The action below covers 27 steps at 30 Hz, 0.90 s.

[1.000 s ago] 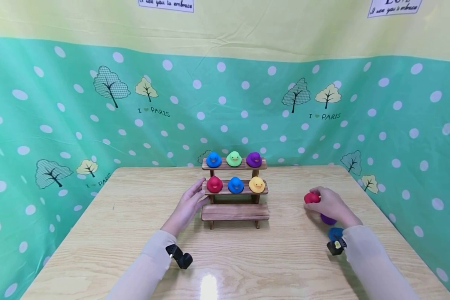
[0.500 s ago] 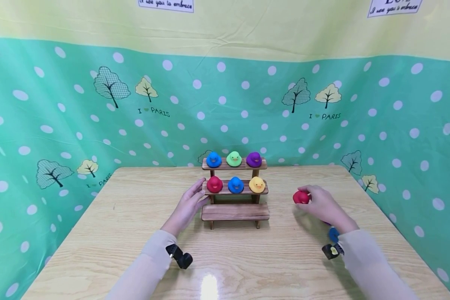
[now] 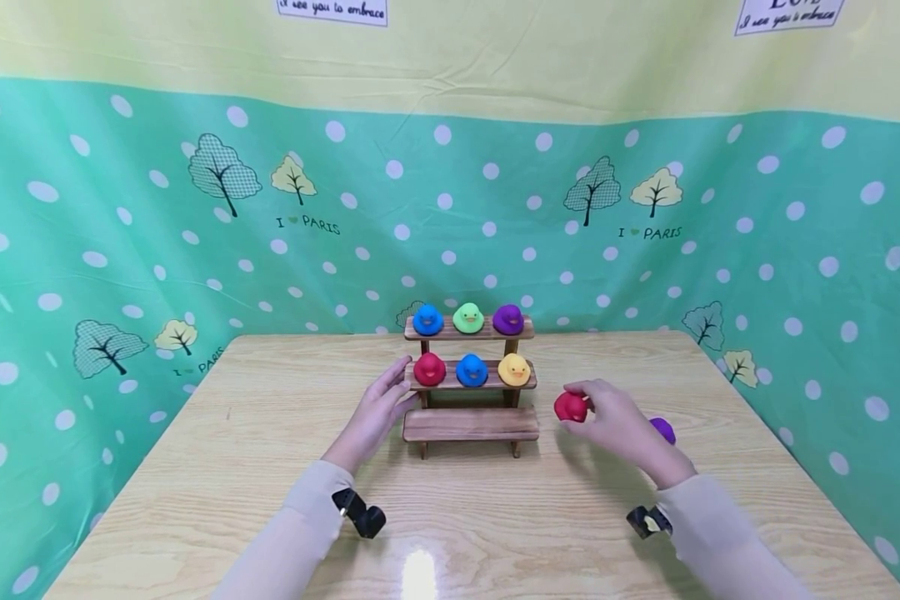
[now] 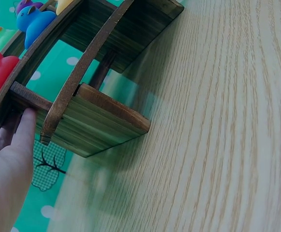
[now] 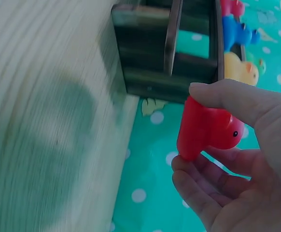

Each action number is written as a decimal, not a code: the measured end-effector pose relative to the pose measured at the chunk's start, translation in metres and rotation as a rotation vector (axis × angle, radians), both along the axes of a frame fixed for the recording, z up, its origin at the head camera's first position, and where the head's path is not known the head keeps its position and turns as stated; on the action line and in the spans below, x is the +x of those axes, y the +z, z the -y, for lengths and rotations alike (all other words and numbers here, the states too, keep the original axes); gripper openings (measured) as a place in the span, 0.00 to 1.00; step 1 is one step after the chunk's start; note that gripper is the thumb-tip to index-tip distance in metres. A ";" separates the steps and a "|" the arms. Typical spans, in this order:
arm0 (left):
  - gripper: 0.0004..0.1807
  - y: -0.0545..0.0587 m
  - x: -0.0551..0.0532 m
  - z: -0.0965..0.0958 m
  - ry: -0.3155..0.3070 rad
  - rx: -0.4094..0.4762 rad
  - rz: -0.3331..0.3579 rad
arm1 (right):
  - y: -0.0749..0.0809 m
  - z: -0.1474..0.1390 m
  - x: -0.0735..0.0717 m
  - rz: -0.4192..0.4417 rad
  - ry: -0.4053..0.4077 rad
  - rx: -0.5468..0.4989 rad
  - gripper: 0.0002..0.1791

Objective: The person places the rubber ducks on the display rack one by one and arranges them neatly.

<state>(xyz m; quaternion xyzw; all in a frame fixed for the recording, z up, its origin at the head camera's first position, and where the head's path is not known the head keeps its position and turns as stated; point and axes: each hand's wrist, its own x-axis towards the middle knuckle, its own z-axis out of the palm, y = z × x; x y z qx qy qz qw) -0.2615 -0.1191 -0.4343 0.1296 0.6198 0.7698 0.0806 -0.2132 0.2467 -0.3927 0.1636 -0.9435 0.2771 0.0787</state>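
A small wooden three-tier stand (image 3: 470, 423) is in the middle of the table. My left hand (image 3: 375, 417) touches the left end of its middle tier; in the left wrist view its fingers (image 4: 25, 130) lie extended against the wood. My right hand (image 3: 618, 425) pinches a red rubber duck (image 5: 198, 128) between thumb and fingers, held above the table to the right of the stand. On the top tier sit a blue duck (image 3: 427, 320), a green duck (image 3: 468, 317) and a purple duck (image 3: 507, 319). The middle tier carries another red duck (image 3: 429, 369), another blue duck (image 3: 472, 370) and a yellow duck (image 3: 514, 369).
A loose purple duck (image 3: 663, 430) lies on the wooden table (image 3: 292, 400), partly behind the right hand. Green dotted cloth (image 3: 345, 250) hangs behind the table and along its sides. The bottom tier bears no ducks.
My right hand has carried the red duck leftward, closer to the stand. The loose blue duck seen earlier by the right wrist is now hidden. My left hand has stayed in place.
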 end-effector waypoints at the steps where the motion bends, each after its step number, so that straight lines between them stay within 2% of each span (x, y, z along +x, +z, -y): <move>1: 0.30 0.000 0.000 0.000 0.003 0.000 0.003 | 0.000 0.002 0.001 -0.004 0.001 -0.002 0.30; 17: 0.30 0.001 0.001 0.000 0.009 0.001 0.012 | -0.005 0.055 0.011 0.035 0.077 -0.083 0.29; 27: 0.29 0.000 -0.002 -0.001 0.002 0.000 -0.003 | -0.007 0.083 0.008 0.031 0.126 -0.054 0.28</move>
